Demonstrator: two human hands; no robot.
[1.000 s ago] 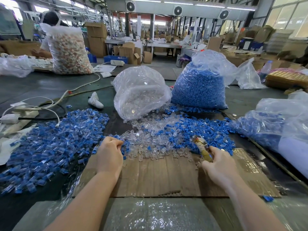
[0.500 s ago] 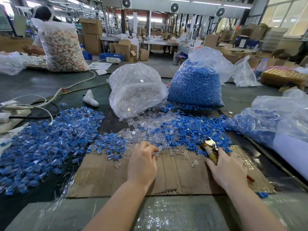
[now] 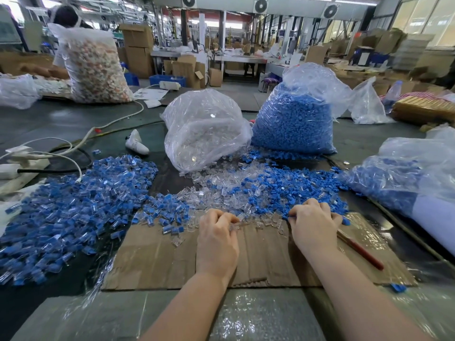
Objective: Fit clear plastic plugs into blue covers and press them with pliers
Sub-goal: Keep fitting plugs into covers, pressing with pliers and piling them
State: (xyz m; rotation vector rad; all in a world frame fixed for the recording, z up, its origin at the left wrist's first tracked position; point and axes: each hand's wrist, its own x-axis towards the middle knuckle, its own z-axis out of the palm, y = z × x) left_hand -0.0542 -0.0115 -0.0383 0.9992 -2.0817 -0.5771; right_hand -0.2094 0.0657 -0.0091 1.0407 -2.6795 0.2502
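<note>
My left hand [image 3: 218, 233] is on the cardboard sheet [image 3: 160, 262], and its curled fingertips pinch a clear plug [image 3: 233, 227] at the near edge of the loose clear plugs [image 3: 221, 193]. My right hand [image 3: 312, 225] lies knuckles-up at the edge of the loose blue covers [image 3: 283, 188], fingers curled down into them. The pliers [image 3: 359, 252] are tucked under that hand. Only their red handle shows, sticking out toward me across the cardboard. A wide heap of fitted blue-and-clear pieces [image 3: 73, 205] lies to the left.
A bag of clear plugs [image 3: 204, 129] and a bag of blue covers [image 3: 293, 119] stand behind the loose piles. Another bag with blue parts [image 3: 403, 178] lies at right. White cables and a power strip [image 3: 22, 158] are at far left. A person works behind a big bag [image 3: 93, 65].
My left hand has moved from the fitted heap on the left to the clear plugs in the middle. My right hand has lowered the raised pliers onto the cardboard beside the blue covers.
</note>
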